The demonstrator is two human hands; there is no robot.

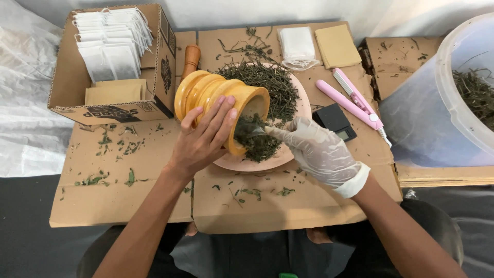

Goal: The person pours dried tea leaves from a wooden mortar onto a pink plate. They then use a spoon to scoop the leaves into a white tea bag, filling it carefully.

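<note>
Even, bright, diffuse light is filling the frame, no hard glare. Soft shadows are falling just under the hands and the tipped wooden mortar (216, 100). Centre is reading sharp; wide-angle distortion is bending the cardboard box (72, 90) upper left and plastic tub (442, 103) at right edge.

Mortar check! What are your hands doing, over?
Left hand tips wooden mortar over pink plate. Gloved right hand scrapes dried herbs out. Nothing blocking.

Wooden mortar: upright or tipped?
Tipped. The mortar lies on its side over the plate, mouth facing the gloved right hand; left hand steadies it.
</note>
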